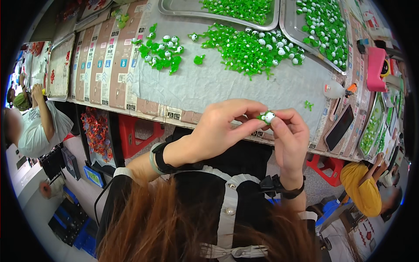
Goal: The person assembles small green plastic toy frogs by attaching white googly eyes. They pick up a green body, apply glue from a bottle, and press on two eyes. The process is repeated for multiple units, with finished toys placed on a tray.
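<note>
Between my two hands, just above the table's near edge, is a small green toy frog figure (266, 117) with white bulging eyes and black pupils. My left hand (227, 124) pinches its green side between thumb and fingers. The fingertips of my right hand (288, 131) close on the white eye part. Beyond my hands lies a large pile of green figure pieces (244, 54), many with white eyes, on a pale cloth sheet (183, 87). A smaller group of green figures with eyes (163, 52) sits to the left of it.
Metal trays (279, 17) of green pieces stand at the back. To the right are a squeeze bottle (334, 89) with an orange tip, a phone (339, 126), a pink tape dispenser (376, 69) and a loose green piece (308, 105). Co-workers sit at left and right, one in a yellow top (360, 187).
</note>
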Demonstrator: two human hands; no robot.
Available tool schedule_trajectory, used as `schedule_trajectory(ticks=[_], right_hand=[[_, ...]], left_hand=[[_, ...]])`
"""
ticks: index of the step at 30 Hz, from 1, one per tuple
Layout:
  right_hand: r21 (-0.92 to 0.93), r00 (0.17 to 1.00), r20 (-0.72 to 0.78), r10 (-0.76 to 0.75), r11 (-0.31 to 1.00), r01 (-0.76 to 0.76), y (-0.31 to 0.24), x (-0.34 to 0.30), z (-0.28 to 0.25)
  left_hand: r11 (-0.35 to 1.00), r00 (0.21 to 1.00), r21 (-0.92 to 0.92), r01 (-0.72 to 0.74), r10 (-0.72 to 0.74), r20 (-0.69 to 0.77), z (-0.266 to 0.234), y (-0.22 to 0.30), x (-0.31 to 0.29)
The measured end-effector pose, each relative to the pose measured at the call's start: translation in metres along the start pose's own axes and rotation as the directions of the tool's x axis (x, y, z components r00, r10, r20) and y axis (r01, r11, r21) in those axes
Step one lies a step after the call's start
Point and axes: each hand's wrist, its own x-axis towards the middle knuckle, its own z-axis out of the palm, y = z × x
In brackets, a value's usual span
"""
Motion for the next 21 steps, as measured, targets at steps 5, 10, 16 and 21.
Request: schedule_trajectory(ticks=[5, 10, 16, 21], right_hand=[[0.131, 0.997, 0.008, 0.076, 0.988, -0.076, -0.002, 0.005, -0.001], [0.115, 0.997, 0.006, 0.081, 0.990, -0.081, -0.003, 0.005, 0.005], [0.227, 0.983, 0.111, 0.145, 0.959, -0.167, 0.002, 0.004, -0.003], [-0.068, 0.975, -0.218, -0.040, 0.997, 0.025, 0.002, 0.006, -0.019]], left_hand=[[0.976, 0.985, 0.131, -0.175, 0.174, 0.023, -0.005, -0.004, 0.005], [0.842, 0.933, -0.412, 0.349, -0.355, 0.065, -0.002, 0.005, 0.002], [0.771, 0.915, -0.511, 0.380, -0.394, 0.086, -0.001, 0.002, 0.000], [0.951, 0.926, -0.020, 0.310, -0.307, -0.219, -0.032, -0.023, 0.002]])
